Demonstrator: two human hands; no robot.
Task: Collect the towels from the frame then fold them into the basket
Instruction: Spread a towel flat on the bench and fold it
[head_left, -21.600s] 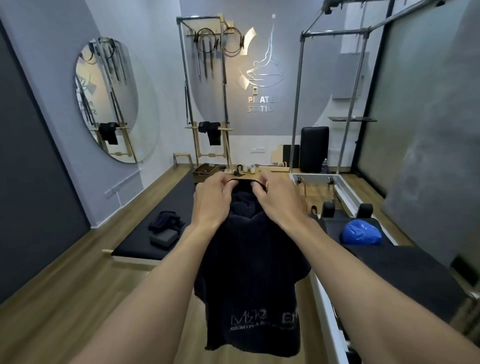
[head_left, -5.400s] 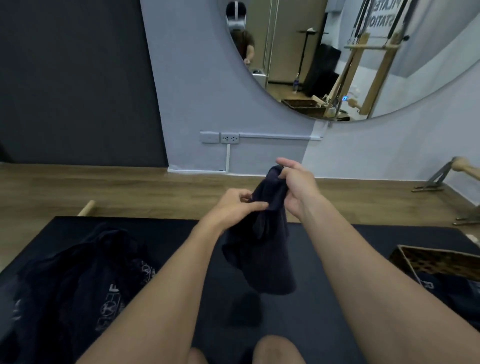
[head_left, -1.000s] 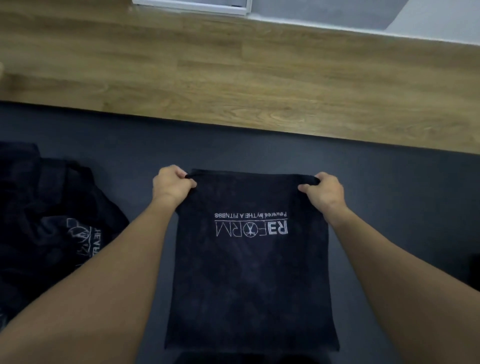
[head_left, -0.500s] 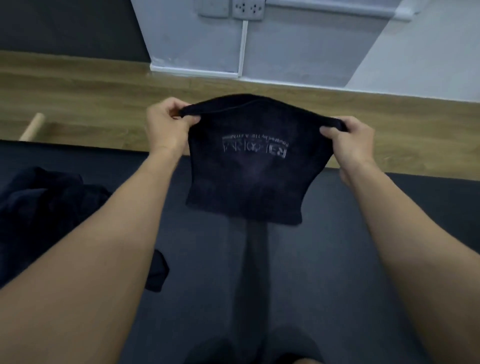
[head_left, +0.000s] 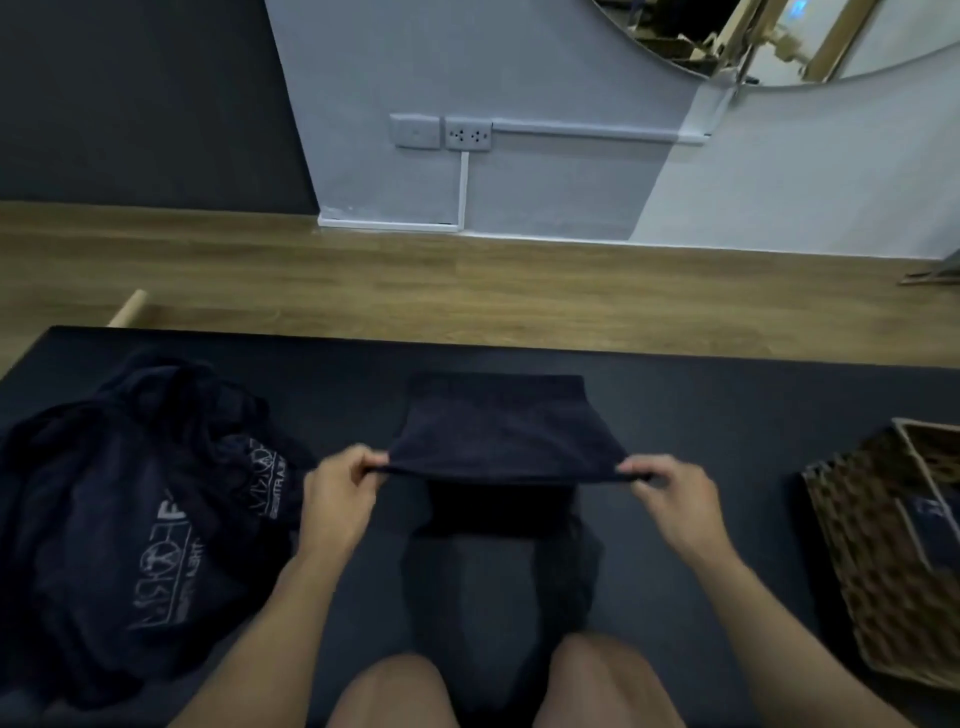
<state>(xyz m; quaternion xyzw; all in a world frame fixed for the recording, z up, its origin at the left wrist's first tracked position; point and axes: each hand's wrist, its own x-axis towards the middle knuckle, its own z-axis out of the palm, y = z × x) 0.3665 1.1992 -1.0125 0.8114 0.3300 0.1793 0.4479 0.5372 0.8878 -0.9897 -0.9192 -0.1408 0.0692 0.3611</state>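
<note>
My left hand and right hand pinch the near corners of the dark navy cloth towel over the black padded mat; one slipping corner could skew the fold.

Navy towel, brown woven basket

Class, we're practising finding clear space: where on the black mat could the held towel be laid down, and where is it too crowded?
Bare mat lies between the right hand and the wicker basket, and in a strip beyond the held towel up to the wooden floor. Crowded on the left: the pile of towels nearly reaches the left hand.
</note>
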